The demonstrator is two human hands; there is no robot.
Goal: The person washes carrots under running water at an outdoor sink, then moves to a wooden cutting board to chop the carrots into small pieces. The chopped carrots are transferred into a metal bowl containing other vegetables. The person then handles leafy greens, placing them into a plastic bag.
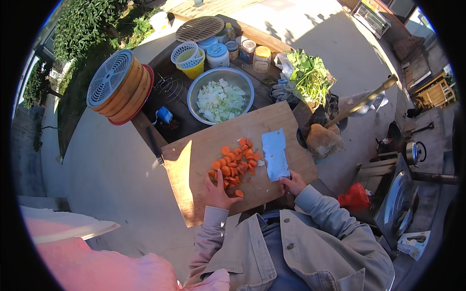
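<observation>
On the wooden cutting board [204, 203] lies a pile of sliced carrots [233, 163], some round and some in chunks. My left hand [218, 191] rests at the near left side of the pile, fingers spread, its fingertips and thumb touching carrot pieces. In my right hand [294, 183] is a cleaver [275, 154], its broad metal blade flat on the board to the right of the carrots. Bits of carrot cling to the blade, and my fingers hide the handle. Beyond the board's far edge stands a steel bowl [251, 82] of chopped pale green vegetable [221, 100].
Behind the bowl are a yellow tub [193, 72] with a white basket and several jars [262, 60]. Stacked steamers [120, 85] stand left, near a black-handled knife [153, 142] at the board's corner. Leafy greens [307, 74] lie right. Pink fabric [102, 265] fills the lower left.
</observation>
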